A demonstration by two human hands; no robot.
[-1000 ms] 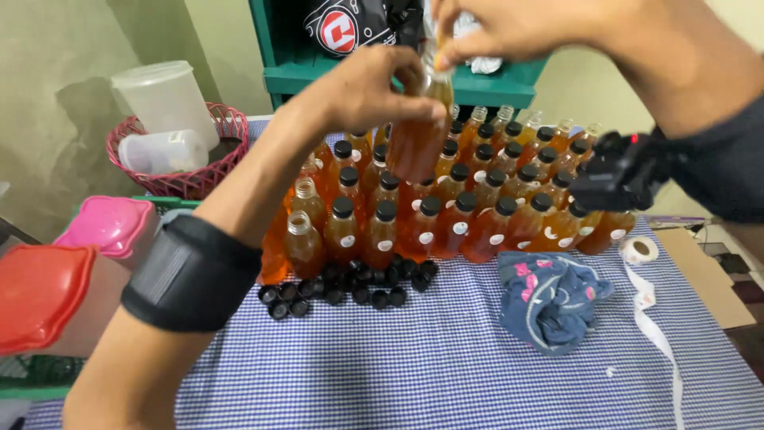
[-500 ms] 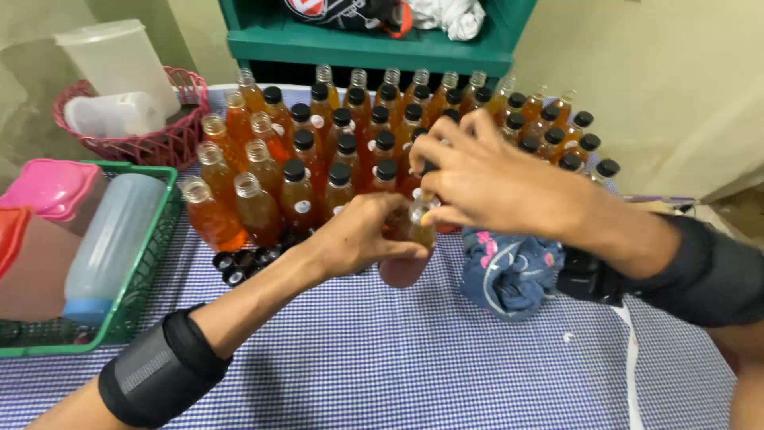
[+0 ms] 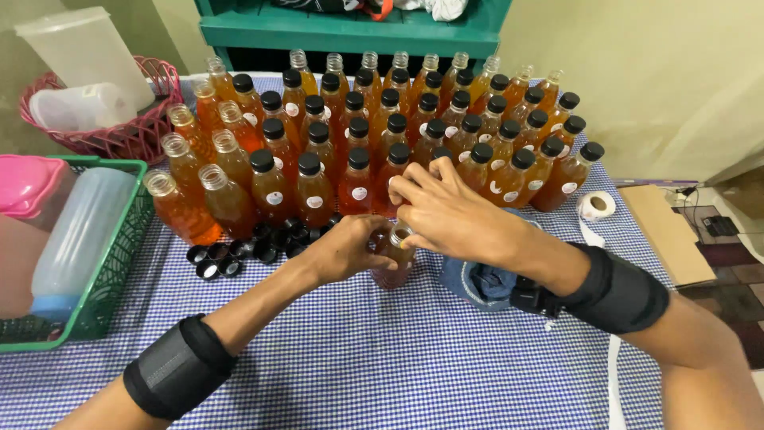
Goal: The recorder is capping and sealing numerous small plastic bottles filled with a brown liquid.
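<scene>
Held bottle: a small bottle of amber liquid (image 3: 395,256) is stood upright on the blue-and-white checked tablecloth (image 3: 382,366), just in front of the rows of bottles, near the table's middle. Its mouth is seen between the two hands; whether a cap sits on it cannot be told.
Left hand: the left hand (image 3: 346,248) is wrapped around the bottle's body from the left, fingers curled on it. A black band (image 3: 177,368) is worn on that forearm.
Right hand: the right hand (image 3: 447,213) is laid over the bottle's top from the right, fingertips bent down and pinched at the neck. A black band (image 3: 622,288) is worn at that wrist.
Loose caps: a heap of black caps (image 3: 255,243) is scattered just left of the held bottle, at the foot of the front row.
Bottle rows: many filled bottles (image 3: 382,127) are packed behind the hands; most are closed with black caps, while those on the left edge and back row are uncapped.
Cloth: a blue cloth (image 3: 481,283) is lying partly under the right wrist.
Tape: a white tape roll (image 3: 595,205) is seen right of the rows.
Left side: a green basket (image 3: 111,263) with a clear container is set at the table's left edge, a red basket (image 3: 127,131) behind it.
</scene>
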